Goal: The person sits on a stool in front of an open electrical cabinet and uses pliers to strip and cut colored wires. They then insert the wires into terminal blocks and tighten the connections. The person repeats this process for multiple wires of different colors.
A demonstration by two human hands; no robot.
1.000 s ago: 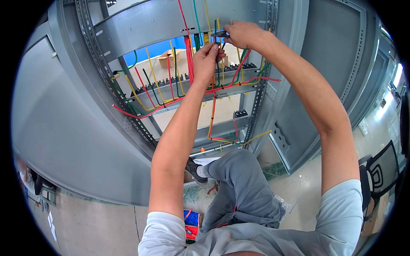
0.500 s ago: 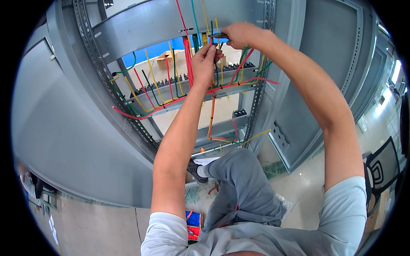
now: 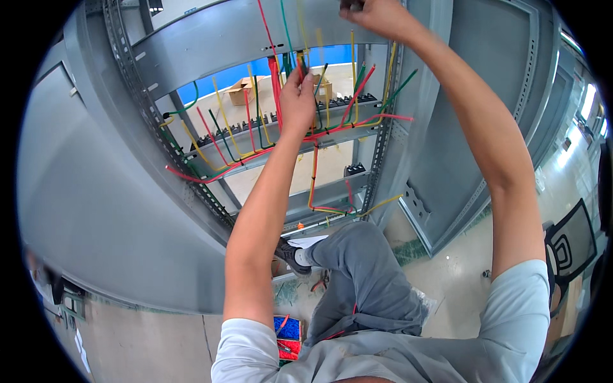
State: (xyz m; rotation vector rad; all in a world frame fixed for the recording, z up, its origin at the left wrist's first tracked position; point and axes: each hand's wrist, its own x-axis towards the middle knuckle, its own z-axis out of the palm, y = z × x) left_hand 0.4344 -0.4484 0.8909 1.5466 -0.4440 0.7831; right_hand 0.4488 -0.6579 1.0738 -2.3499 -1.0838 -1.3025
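Observation:
My left hand (image 3: 299, 105) is raised in front of the cabinet's upper opening, its thumb and fingers pinched on a thin wire (image 3: 304, 64) whose colour I cannot make out. Right behind it hang a thick red wire bundle (image 3: 276, 89) and a green bundle (image 3: 287, 64). Higher up and to the right, my right hand (image 3: 378, 18) is closed at the top edge of the view. A dark part of the pliers shows at its fingers; the rest is out of sight. Yellow wire (image 3: 353, 57), red wire (image 3: 365, 83) and green wire (image 3: 405, 83) stick up from the harness.
A grey crossbar (image 3: 211, 45) spans the frame above a row of black terminals (image 3: 239, 124). Large grey panels (image 3: 121, 191) flank both sides. By my leg lies a box of blue and red small parts (image 3: 288, 329); a mesh chair (image 3: 568, 246) stands at right.
My right hand has moved up and away from my left hand, taking the pliers toward the top edge. The left hand has shifted slightly left and down.

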